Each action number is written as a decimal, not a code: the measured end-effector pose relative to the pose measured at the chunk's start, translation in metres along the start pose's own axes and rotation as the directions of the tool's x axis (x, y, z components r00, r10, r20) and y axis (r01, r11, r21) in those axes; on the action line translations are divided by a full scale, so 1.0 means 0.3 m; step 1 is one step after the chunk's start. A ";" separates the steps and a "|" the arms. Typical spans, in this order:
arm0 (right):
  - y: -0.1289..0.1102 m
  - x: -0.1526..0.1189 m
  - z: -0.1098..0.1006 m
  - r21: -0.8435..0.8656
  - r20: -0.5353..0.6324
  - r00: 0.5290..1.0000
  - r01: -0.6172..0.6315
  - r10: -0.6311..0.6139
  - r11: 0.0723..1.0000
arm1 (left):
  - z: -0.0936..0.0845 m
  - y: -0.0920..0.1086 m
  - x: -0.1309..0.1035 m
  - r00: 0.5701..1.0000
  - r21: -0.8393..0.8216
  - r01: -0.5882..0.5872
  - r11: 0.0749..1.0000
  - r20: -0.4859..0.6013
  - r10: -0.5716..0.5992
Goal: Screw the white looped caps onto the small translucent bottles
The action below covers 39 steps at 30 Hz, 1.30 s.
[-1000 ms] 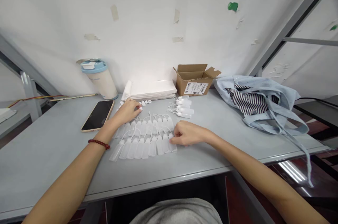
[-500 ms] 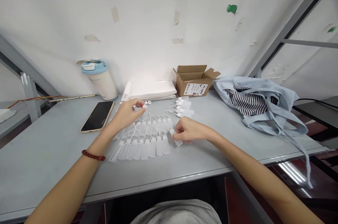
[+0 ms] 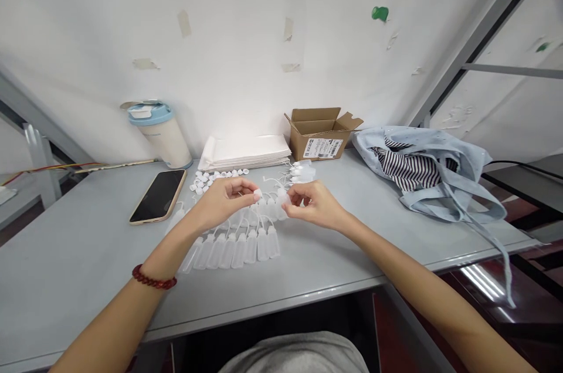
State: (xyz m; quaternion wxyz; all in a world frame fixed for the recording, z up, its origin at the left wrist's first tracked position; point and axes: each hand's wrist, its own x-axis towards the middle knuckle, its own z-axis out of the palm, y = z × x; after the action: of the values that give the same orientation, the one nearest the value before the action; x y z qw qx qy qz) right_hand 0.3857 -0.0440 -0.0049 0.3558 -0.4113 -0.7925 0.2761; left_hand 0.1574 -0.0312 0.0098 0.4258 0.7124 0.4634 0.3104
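Observation:
My left hand [image 3: 227,202] pinches a small white cap [image 3: 257,195] between thumb and fingertips, over the rows of bottles. Just to its right, my right hand [image 3: 313,203] grips a translucent squeeze bottle [image 3: 281,200] with a thin bent spout at its top; the fingers partly hide it. Cap and bottle are a short way apart. Below the hands, several similar plastic bottles [image 3: 238,251] lie side by side in rows, their curved spouts pointing away from me. Loose white caps [image 3: 204,178] lie in a cluster behind my left hand.
Several bottles with white tops [image 3: 303,170] lie before an open cardboard box [image 3: 314,135]. A stack of white envelopes [image 3: 246,152] rests against the wall. On the left are a phone [image 3: 158,197] and a tumbler [image 3: 162,137]; on the right, a light blue cloth bag [image 3: 422,162].
My right hand has lifted its bottle from beside the rows, up and to the left. My left hand has carried the cap rightward and slightly nearer me, uncovering the loose caps.

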 end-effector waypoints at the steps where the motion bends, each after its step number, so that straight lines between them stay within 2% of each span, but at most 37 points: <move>1: 0.004 -0.002 0.005 -0.020 -0.017 0.999 0.028 -0.029 0.999 | 0.010 0.003 0.000 1.000 -0.006 -0.010 1.000 0.018 0.010; 5: 0.023 -0.010 0.023 -0.103 -0.039 0.991 0.121 -0.126 0.987 | 0.037 0.019 -0.001 0.997 0.000 -0.064 0.998 0.045 0.064; 9: 0.045 -0.012 0.032 -0.197 -0.051 0.975 0.202 -0.216 0.959 | 0.044 0.025 -0.004 0.996 0.027 -0.068 0.997 0.051 0.067; 17: 0.066 -0.006 0.018 -0.383 0.027 0.913 0.386 -0.407 0.840 | 0.038 0.022 -0.010 0.995 0.032 -0.043 0.999 0.093 0.040; 26: 0.080 0.002 0.017 -0.416 -0.002 0.845 0.485 -0.534 0.769 | 0.057 0.004 -0.012 0.985 -0.032 -0.034 0.999 0.170 0.039; 31: 0.074 0.005 0.016 -0.337 -0.025 0.805 0.552 -0.593 0.763 | 0.066 -0.003 -0.009 0.977 -0.105 -0.004 0.994 0.210 0.026; 35: 0.081 0.006 0.021 -0.269 -0.051 0.832 0.522 -0.553 0.810 | 0.077 0.004 -0.014 0.991 -0.051 -0.034 0.998 0.125 0.041; 37: 0.081 0.004 0.021 -0.233 -0.057 0.871 0.464 -0.489 0.855 | 0.088 0.006 -0.019 0.994 0.058 -0.106 0.993 0.043 0.103; 39: 0.073 0.003 0.016 -0.143 -0.058 0.928 0.357 -0.368 0.923 | 0.101 0.005 -0.023 0.975 0.199 -0.211 0.957 -0.029 0.221</move>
State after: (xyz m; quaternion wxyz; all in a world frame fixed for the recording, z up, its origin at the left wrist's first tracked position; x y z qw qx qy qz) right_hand 0.3914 -0.0328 -0.0235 0.4060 -0.2910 -0.8556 0.1357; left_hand 0.1806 -0.0475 -0.0027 0.3056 0.7887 0.4218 0.3265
